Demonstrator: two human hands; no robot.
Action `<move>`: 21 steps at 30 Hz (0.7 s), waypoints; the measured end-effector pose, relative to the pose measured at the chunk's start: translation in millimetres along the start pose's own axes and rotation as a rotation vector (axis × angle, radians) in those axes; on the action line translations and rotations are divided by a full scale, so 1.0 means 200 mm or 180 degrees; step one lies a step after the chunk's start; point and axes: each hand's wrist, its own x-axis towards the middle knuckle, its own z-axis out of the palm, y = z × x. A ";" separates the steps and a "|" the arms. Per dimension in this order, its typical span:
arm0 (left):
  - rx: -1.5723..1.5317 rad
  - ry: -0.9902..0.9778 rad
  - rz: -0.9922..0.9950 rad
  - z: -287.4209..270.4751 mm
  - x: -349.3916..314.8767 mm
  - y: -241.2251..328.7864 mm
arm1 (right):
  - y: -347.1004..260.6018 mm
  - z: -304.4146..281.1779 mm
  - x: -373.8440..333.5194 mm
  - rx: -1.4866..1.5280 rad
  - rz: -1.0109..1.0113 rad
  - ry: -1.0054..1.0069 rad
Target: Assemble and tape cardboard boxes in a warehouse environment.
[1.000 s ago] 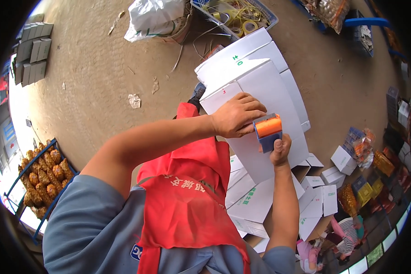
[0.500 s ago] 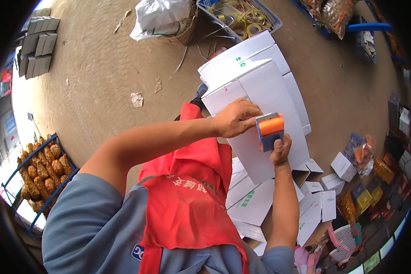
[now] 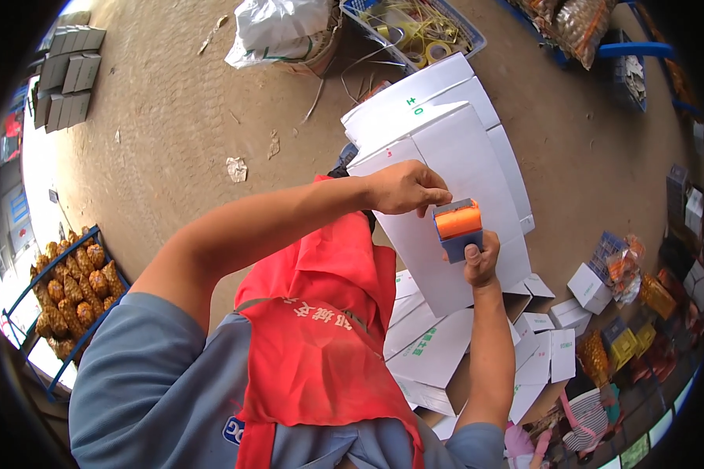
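My right hand (image 3: 483,256) grips a blue tape dispenser (image 3: 465,247) with an orange cylinder (image 3: 458,222) across its top, held over a flattened white carton (image 3: 454,156). My left hand (image 3: 409,187) is closed in a pinch, fingertips at the dispenser's upper edge. Whatever is between those fingertips is too small to make out. The carton leans at a slant in front of my red apron (image 3: 321,359), with another white carton sheet (image 3: 414,98) behind it.
White cartons (image 3: 430,352) lie heaped below my right forearm. A blue crate (image 3: 477,39) of tape rolls and straps and a basket (image 3: 321,59) with a white bag stand beyond. Filled net bags (image 3: 74,289) sit on a blue rack at left; boxes (image 3: 70,70) are stacked far left.
My left hand has lifted slightly away from the carton and pinches closer at the dispenser's edge. The dispenser has shifted a little left and down, tilting in my right hand.
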 end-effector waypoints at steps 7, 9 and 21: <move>-0.0181 0.0239 0.0102 -0.05 -0.08 -0.04 | -0.08 0.02 0.07 -0.0075 -0.0099 -0.0066; -0.0286 0.0379 0.0112 -0.08 -0.10 0.00 | -0.09 0.02 0.09 -0.0140 -0.0077 -0.0092; -0.0419 0.0787 0.0202 -0.46 -0.20 -0.03 | -0.12 0.01 0.09 -0.0113 0.0251 -0.0151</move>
